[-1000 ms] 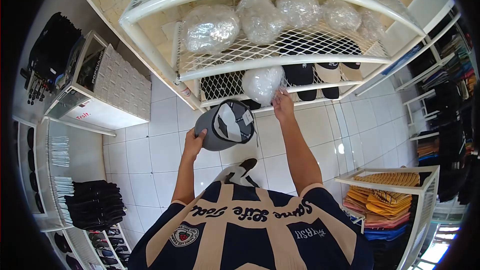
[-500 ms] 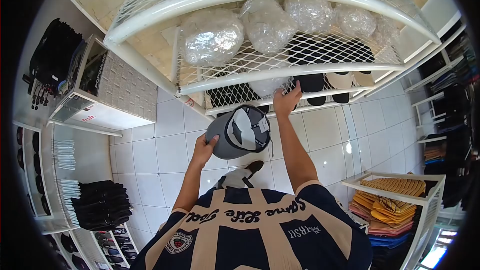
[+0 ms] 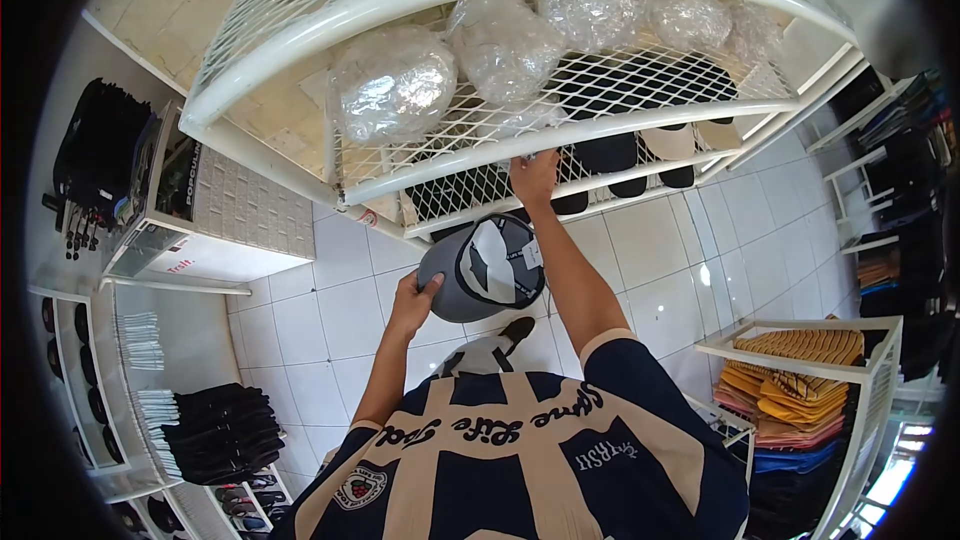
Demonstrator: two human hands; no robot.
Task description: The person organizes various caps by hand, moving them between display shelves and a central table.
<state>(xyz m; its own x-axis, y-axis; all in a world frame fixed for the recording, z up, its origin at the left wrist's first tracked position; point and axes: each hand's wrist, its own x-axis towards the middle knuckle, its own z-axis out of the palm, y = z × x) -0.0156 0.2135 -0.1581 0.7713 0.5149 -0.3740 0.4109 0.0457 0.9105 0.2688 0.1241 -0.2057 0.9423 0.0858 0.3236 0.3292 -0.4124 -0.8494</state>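
My left hand point(image 3: 411, 306) grips a grey cap point(image 3: 450, 280) by its brim. The cap's inside faces up, showing a white liner piece point(image 3: 488, 265) and a white tag point(image 3: 532, 256). My right hand point(image 3: 534, 178) reaches into the lower tier of a white wire-mesh rack point(image 3: 590, 128); the front bar and mesh hide its fingertips. Just beyond that hand, a crumpled clear plastic bundle point(image 3: 524, 121) shows through the mesh. To its right, black caps point(image 3: 606, 152) and a beige-brimmed cap point(image 3: 666, 143) sit on the lower tier.
Several clear plastic bundles point(image 3: 392, 83) lie on the upper tier. A textured counter point(image 3: 250, 190) stands left, with dark folded clothes point(image 3: 222, 430) stacked below. At right, a white-framed stand holds yellow clothing point(image 3: 800, 395). White floor tiles point(image 3: 650, 280) lie beneath me.
My right hand has gone deeper into the rack, its fingertips passing behind the bar. The cap stays in my left hand, slightly shifted. The rack sits further left in view.
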